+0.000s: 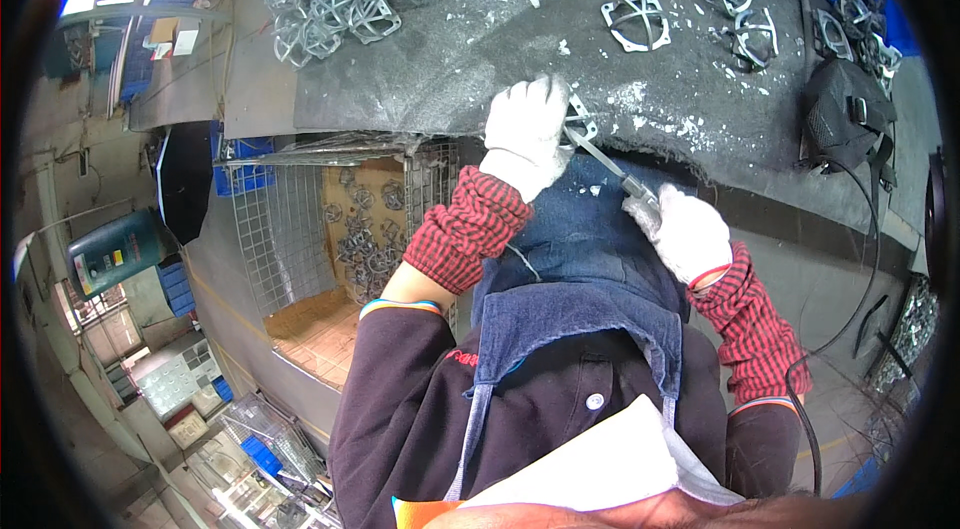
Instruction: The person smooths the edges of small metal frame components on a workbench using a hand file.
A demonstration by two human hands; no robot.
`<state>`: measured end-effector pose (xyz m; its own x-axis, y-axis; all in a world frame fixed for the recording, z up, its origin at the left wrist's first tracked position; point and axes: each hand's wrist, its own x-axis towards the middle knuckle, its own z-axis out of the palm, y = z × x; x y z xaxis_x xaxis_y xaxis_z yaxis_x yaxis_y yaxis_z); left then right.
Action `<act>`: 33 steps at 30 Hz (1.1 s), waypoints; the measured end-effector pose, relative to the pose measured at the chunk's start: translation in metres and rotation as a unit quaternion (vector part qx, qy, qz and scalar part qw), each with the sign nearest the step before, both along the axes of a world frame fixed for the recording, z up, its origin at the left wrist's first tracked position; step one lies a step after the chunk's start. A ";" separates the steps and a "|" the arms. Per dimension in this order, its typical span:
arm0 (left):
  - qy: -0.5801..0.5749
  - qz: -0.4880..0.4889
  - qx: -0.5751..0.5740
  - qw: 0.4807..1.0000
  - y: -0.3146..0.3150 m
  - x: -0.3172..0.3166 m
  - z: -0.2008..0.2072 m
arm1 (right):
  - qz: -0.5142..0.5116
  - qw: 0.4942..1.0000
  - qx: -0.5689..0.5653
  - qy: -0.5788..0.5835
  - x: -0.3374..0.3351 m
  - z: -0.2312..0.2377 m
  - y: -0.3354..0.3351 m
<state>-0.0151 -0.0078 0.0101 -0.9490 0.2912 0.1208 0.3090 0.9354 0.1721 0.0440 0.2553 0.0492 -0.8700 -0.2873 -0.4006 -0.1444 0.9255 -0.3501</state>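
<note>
Grey worktop (pixel 480 29), metal frame (pixel 580 115) against left hand's (pixel 528 127) right side

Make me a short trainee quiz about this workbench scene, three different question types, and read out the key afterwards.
1. Multiple choice: the white-gloved left hand holds (a) a black pouch, (b) an openwork silver metal frame, (c) a white card.
2. Fill in: the long, slim grey metal hand tool is gripped by the ____ hand.
3. True or false: a grey wire-mesh crate with silver metal parts in it stands on the person's left.

Key: 1, b. 2, the white-gloved right hand. 3, true.
</note>
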 end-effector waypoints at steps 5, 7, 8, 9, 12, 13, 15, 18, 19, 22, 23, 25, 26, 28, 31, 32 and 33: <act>-0.016 -0.076 -0.003 0.997 -0.015 -0.008 0.005 | 0.040 0.992 0.033 0.112 -0.021 0.001 0.009; -0.008 -0.098 0.001 0.995 -0.018 -0.012 0.006 | 0.046 0.993 0.046 0.100 -0.026 0.002 0.011; -0.006 -0.105 0.006 0.994 -0.018 -0.013 0.006 | 0.050 0.990 0.049 0.121 -0.026 0.002 0.011; -0.004 -0.110 0.012 0.994 -0.018 -0.013 0.007 | 0.036 0.993 0.041 0.108 -0.025 0.002 0.010; -0.017 -0.082 -0.006 0.996 -0.013 -0.010 0.010 | 0.005 0.999 0.019 0.028 -0.009 0.003 0.002; -0.017 -0.083 -0.006 0.996 -0.010 -0.008 0.011 | -0.007 1.000 0.006 -0.015 -0.004 0.003 -0.001; -0.035 -0.056 -0.018 0.998 -0.005 -0.005 0.014 | -0.024 0.995 -0.043 -0.085 0.002 0.003 -0.010; -0.050 -0.050 -0.028 0.997 -0.002 -0.003 0.017 | -0.037 0.990 -0.051 -0.126 -0.003 0.005 -0.014; -0.065 -0.042 -0.041 0.996 -0.004 -0.003 0.017 | -0.034 0.987 -0.038 -0.152 -0.008 0.006 -0.014; -0.036 -0.088 -0.015 0.995 -0.015 -0.009 0.018 | -0.034 0.982 -0.055 -0.176 -0.032 0.012 0.000; -0.035 -0.126 0.014 0.991 -0.021 -0.012 0.018 | -0.046 0.973 -0.050 -0.223 -0.038 0.013 0.002; -0.051 -0.174 0.038 0.983 -0.029 -0.016 0.021 | -0.073 0.945 -0.080 -0.308 -0.046 0.017 0.005; -0.052 -0.174 0.039 0.983 -0.032 -0.018 0.022 | -0.125 0.900 -0.092 -0.407 -0.049 0.019 0.006; -0.121 -0.189 0.033 0.974 -0.035 -0.023 0.027 | -0.159 0.861 -0.144 -0.462 -0.055 0.020 0.003; -0.178 -0.188 -0.007 0.966 -0.035 -0.035 0.036 | -0.157 0.816 -0.188 -0.523 -0.058 0.020 -0.003; -0.185 -0.187 -0.015 0.965 -0.035 -0.039 0.039 | -0.125 0.865 -0.159 -0.458 -0.056 0.019 -0.004; -0.203 -0.183 -0.007 0.962 -0.035 -0.042 0.042 | -0.092 0.908 -0.129 -0.389 -0.054 0.019 -0.003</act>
